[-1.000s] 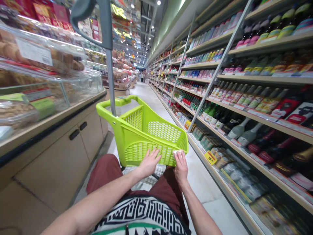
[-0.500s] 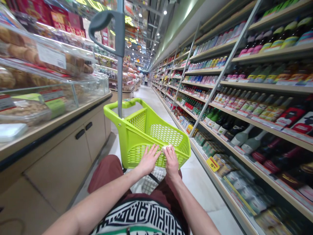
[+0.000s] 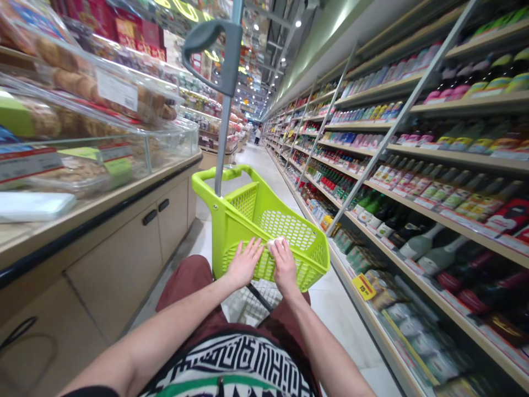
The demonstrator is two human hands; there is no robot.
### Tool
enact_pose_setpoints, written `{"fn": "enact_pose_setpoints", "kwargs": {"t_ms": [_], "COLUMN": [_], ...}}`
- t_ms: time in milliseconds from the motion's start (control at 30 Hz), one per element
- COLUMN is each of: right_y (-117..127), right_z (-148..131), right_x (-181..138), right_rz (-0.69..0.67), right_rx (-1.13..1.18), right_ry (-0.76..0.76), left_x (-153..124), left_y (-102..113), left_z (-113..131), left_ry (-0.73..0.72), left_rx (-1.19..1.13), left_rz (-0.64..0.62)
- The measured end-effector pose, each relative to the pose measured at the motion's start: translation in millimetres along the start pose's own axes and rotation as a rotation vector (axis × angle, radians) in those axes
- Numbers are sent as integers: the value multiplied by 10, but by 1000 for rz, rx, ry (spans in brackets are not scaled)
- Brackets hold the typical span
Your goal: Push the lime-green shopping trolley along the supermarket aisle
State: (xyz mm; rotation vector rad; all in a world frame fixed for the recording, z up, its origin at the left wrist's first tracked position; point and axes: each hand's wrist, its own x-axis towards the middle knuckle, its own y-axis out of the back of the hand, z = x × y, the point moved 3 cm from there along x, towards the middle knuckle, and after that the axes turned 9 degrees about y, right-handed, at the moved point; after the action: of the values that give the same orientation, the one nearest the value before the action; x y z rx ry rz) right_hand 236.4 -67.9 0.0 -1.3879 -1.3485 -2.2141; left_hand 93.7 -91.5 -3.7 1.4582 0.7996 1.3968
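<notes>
A lime-green shopping trolley basket [image 3: 289, 222] with perforated sides stands in front of my knees, its grey handle [image 3: 212, 55] rising on a metal pole at the left. My left hand [image 3: 243, 266] lies against the near side of the basket, fingers spread and holding nothing. Just right of it, my right hand [image 3: 284, 266] presses a small white wipe [image 3: 271, 242] onto the basket's near top edge. Most of the wipe is hidden under the fingers, so whether it is paper or cloth I cannot tell.
Shelves of bottles and cans [image 3: 413, 231] line the right side, with a yellow price tag [image 3: 363, 286] low down. A wooden counter [image 3: 124, 242] with packaged baked goods [image 3: 82, 88] runs along the left. A person [image 3: 258, 134] stands far down the aisle.
My right hand has slid the wipe leftward along the basket edge, closer to my left hand. The view has turned slightly left, so the trolley appears further right.
</notes>
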Motion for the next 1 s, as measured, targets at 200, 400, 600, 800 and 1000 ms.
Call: {"fn": "enact_pose_setpoints", "kwargs": {"t_ms": [200, 400, 600, 800, 1000], "right_y": [-263, -152, -298, -465, -405], "right_z": [-198, -264, -261, -426, -523], "right_x": [-357, 137, 341, 57, 696], "right_rz": [-131, -65, -111, -212, -175], "right_rx": [49, 59, -9, 6, -7], "right_ry": [77, 83, 117, 187, 169], "left_x": [-113, -121, -71, -134, -106], "left_y": [-99, -42, 76, 53, 180], "left_z": [-177, -380, -510, -605, -765], "left_ry": [27, 102, 146, 167, 232], "left_rx": [17, 6, 16, 42, 49], "left_rz": [13, 59, 113, 106, 152]}}
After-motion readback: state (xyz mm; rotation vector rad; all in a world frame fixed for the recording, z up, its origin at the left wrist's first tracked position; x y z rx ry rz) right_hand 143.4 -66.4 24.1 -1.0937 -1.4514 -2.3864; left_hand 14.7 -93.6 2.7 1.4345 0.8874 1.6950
